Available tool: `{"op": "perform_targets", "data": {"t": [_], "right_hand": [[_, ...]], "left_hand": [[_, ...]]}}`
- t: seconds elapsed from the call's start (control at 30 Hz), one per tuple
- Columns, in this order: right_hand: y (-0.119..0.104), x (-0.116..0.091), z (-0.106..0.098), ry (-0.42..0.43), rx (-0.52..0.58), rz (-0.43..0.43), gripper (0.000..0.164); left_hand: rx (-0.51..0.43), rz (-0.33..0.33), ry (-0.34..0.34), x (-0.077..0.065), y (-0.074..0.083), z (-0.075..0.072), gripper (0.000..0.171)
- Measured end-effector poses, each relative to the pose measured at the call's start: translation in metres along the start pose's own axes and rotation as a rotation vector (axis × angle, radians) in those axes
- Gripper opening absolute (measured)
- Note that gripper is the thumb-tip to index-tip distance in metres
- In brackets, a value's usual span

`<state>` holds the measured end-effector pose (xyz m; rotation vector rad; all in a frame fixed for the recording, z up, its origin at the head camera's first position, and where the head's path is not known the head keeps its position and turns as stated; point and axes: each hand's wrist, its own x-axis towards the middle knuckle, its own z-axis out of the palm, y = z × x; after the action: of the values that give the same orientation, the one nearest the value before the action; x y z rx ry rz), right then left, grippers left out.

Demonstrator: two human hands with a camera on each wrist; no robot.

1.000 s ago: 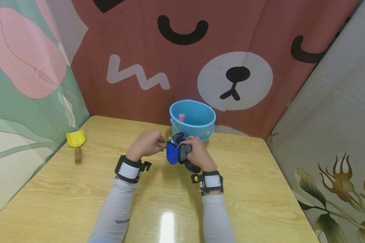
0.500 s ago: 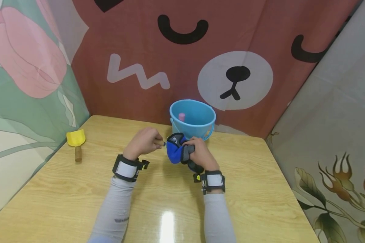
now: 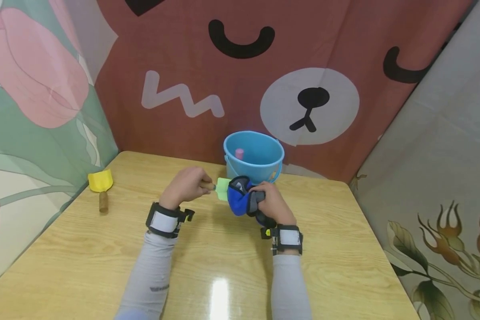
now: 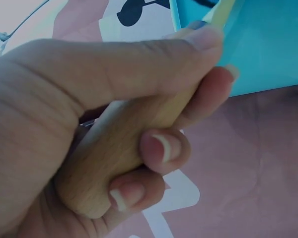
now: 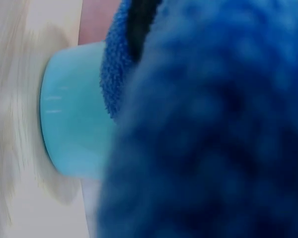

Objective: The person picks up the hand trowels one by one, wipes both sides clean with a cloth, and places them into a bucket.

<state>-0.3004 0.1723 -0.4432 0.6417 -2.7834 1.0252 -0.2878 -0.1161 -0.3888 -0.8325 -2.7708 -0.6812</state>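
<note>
With our left hand (image 3: pixel 187 184) we grip a wooden-handled green shovel (image 3: pixel 222 189), its blade partly hidden by the blue-and-grey cloth bundle (image 3: pixel 238 199) held in our right hand (image 3: pixel 276 202). Both are before the light-blue bucket (image 3: pixel 245 170), near the middle of the table's (image 3: pixel 336 249) far edge.

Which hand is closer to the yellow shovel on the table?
The left hand. It is to the right of the yellow shovel, gripping a wooden handle; the right hand is farther right, holding blue cloth.
</note>
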Motion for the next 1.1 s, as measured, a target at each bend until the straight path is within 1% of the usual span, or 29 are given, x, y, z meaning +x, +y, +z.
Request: {"op": "perform_targets", "data": {"t": [0.1,0.2,0.27,0.37,0.63,0.77,0.9,1.0,1.03,1.1], "right_hand": [[0.003,-0.002,-0.003,0.0,-0.001,0.014,0.044],[0.006,-0.003,-0.005,0.004,0.013,0.013,0.04],[0.007,-0.003,-0.007,0.014,0.026,0.01,0.038],[0.008,-0.003,-0.009,0.037,0.029,0.017,0.038],[0.0,-0.003,-0.015,0.091,0.035,0.03,0.051],[-0.007,-0.002,-0.015,0.125,0.023,-0.013,0.056],[-0.014,0.0,-0.012,0.155,-0.024,-0.082,0.056],[-0.02,0.001,-0.008,0.157,-0.06,-0.118,0.057],[-0.022,0.002,-0.007,0.154,-0.069,-0.128,0.058],[-0.026,0.003,-0.005,0.14,-0.087,-0.137,0.061]], "left_hand": [[-0.006,-0.018,0.002,0.0,-0.002,0.0,0.013],[-0.013,-0.044,0.0,-0.001,-0.003,-0.001,0.02],[-0.021,-0.056,-0.005,-0.001,-0.002,-0.002,0.022],[-0.029,-0.065,-0.012,-0.001,-0.001,-0.004,0.023],[-0.019,-0.038,-0.019,-0.001,0.005,-0.002,0.017],[-0.017,-0.032,-0.032,0.001,0.009,0.001,0.012],[-0.023,-0.037,-0.046,0.004,0.012,0.005,0.007],[-0.021,-0.027,-0.046,0.006,0.014,0.006,0.004],[-0.018,-0.022,-0.044,0.006,0.015,0.007,0.004],[-0.018,-0.014,-0.04,0.006,0.017,0.008,0.012]]}}
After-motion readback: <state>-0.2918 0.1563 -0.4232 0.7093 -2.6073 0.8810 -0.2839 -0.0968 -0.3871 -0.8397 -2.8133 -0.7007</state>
